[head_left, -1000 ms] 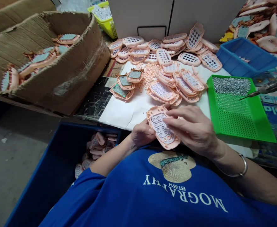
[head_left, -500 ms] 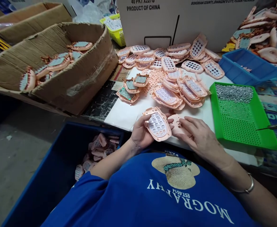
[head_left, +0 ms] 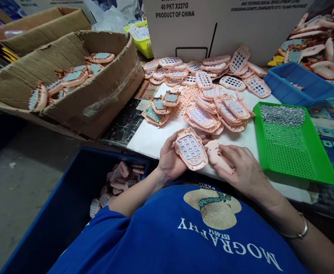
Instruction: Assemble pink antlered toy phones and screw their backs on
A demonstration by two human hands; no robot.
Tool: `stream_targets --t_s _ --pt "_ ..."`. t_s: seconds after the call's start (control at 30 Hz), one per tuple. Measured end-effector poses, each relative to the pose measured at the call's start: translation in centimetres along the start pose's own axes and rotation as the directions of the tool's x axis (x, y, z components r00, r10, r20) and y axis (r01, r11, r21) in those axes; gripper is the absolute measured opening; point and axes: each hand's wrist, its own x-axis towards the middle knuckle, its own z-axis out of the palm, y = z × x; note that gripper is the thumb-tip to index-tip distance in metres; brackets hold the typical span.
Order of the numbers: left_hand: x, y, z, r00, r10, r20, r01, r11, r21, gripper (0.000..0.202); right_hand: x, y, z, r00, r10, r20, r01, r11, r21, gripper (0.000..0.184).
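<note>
My left hand (head_left: 169, 160) is closed round a pink plastic keypad shell (head_left: 191, 148), held tilted with its grey button mat facing up. Beside it, my right hand (head_left: 241, 167) lies on the white sheet (head_left: 147, 139) with its fingers on a second pink part (head_left: 216, 155), small and partly hidden under them. Both hands are at the near edge of the table, just in front of my blue shirt. A heap of similar pink shells (head_left: 209, 106) lies just beyond them.
A green perforated tray (head_left: 292, 152) with small metal pieces sits at the right, a blue tray (head_left: 301, 85) behind it. A torn cardboard box (head_left: 98, 95) holds assembled shells at the left. A blue bin (head_left: 70, 205) with shells stands below. A white carton (head_left: 226, 23) blocks the back.
My right hand left the shell and came down on a second pink part on the table. My left hand now holds the shell alone. The tool tip at the right has gone from view.
</note>
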Motion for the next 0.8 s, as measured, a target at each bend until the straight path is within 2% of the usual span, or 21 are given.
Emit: stream_targets --t_s 0.1,0.2,0.43,0.63,0.7,0.8 --pt "0.2 0.3 -0.1 0.998 0.028 -0.062 -0.032 0.998 -0.059 0.07 -0.3 -0.1 -1.1 0.999 0.002 -0.032 -0.003 1.0 -0.021 0.05" --pt "0.3 0.4 -0.1 0.99 0.045 -0.132 -0.057 0.995 -0.085 0.08 -0.6 -0.2 -2.1 0.998 0.008 -0.065 -0.009 1.0 -0.019 0.048" --pt "0.4 0.6 0.1 0.988 0.054 -0.148 -0.069 0.993 -0.1 0.08 -0.7 -0.4 -2.1 0.995 0.028 -0.091 -0.027 1.0 0.006 0.049" --pt "0.1 1.4 -0.6 0.975 0.167 -0.144 -0.178 0.982 -0.066 0.073 -0.9 -0.7 -2.5 0.991 0.07 -0.113 -0.059 0.993 0.099 0.05" --pt "0.3 1.1 -0.6 0.972 0.181 -0.147 -0.191 0.98 -0.05 0.072 -0.6 -1.2 -2.7 0.985 0.092 -0.145 -0.066 0.983 0.171 0.053" --pt "1.0 -0.1 -0.1 0.983 0.132 -0.126 -0.137 0.99 -0.038 0.071 0.5 -2.1 -2.4 0.976 0.081 -0.2 -0.03 0.969 0.247 0.058"
